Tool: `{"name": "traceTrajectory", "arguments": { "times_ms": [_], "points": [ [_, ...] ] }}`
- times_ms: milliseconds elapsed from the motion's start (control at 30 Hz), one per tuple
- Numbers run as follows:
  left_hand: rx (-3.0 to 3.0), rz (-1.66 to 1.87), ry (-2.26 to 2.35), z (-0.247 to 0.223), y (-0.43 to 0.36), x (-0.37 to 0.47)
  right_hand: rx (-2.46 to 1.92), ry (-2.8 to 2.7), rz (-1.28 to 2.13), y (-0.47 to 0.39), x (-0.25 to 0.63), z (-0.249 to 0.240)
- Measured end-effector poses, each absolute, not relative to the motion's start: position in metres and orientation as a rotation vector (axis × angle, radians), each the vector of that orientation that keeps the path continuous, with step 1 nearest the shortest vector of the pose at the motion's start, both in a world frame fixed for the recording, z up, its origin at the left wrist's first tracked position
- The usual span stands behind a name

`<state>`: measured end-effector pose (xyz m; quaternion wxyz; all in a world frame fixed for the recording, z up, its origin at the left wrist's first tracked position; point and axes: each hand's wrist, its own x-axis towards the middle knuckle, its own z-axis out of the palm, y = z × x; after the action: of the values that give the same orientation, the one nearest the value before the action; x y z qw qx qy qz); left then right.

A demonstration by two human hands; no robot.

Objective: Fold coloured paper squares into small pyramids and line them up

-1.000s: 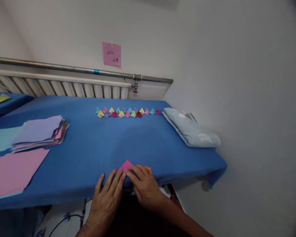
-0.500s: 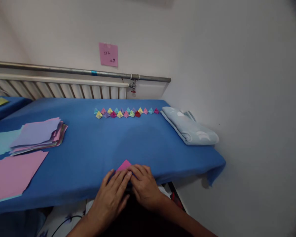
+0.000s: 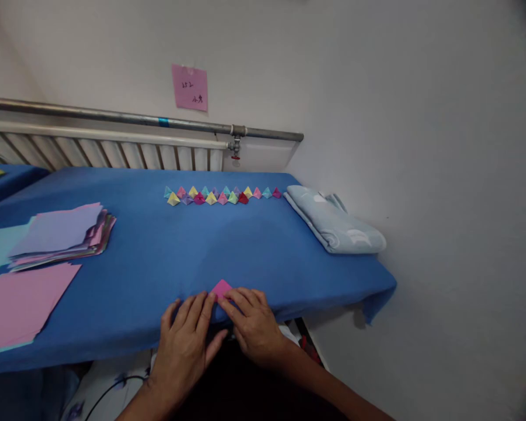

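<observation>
A small folded piece of magenta paper (image 3: 221,289) lies near the front edge of the blue-covered table (image 3: 158,251), its pointed tip facing away from me. My left hand (image 3: 187,330) rests on the table edge with fingers spread, its index fingertip at the paper's left side. On the right side, my right hand (image 3: 254,321) presses its fingertips on the paper's lower part. Both hands partly cover the paper. Further back, two rows of small folded paper pieces (image 3: 211,199) in several colours run across the cloth.
Stacked coloured sheets (image 3: 56,229) and pink sheets (image 3: 21,304) lie on the left. A folded light blue cloth (image 3: 335,225) sits at the right, by the wall. Behind the table are a radiator (image 3: 131,155), a metal pipe (image 3: 114,116) and a pink note (image 3: 190,88).
My left hand has shifted left, its thumb now further from the fingers. More of the magenta paper's lower part shows between my hands. The view has tilted slightly.
</observation>
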<state>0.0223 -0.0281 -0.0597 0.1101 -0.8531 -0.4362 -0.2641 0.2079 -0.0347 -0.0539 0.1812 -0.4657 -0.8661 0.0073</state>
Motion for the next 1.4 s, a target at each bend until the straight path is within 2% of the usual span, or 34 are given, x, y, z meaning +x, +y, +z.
{"name": "traceTrajectory", "arguments": {
  "times_ms": [200, 700, 1400],
  "points": [
    [-2.741, -0.777, -1.014, -0.060, -0.018, 0.034, -1.281, -2.432, -0.004, -0.033, 0.209, -0.060],
    [-2.654, -0.586, -1.306, -0.058, -0.011, 0.039, -1.288, -2.483, -0.045, -0.036, 0.211, -0.055],
    [-2.645, -0.464, -1.253, -0.063, -0.004, 0.036, -1.531, -2.385, -0.011, -0.061, 0.235, -0.048]
  ]
}}
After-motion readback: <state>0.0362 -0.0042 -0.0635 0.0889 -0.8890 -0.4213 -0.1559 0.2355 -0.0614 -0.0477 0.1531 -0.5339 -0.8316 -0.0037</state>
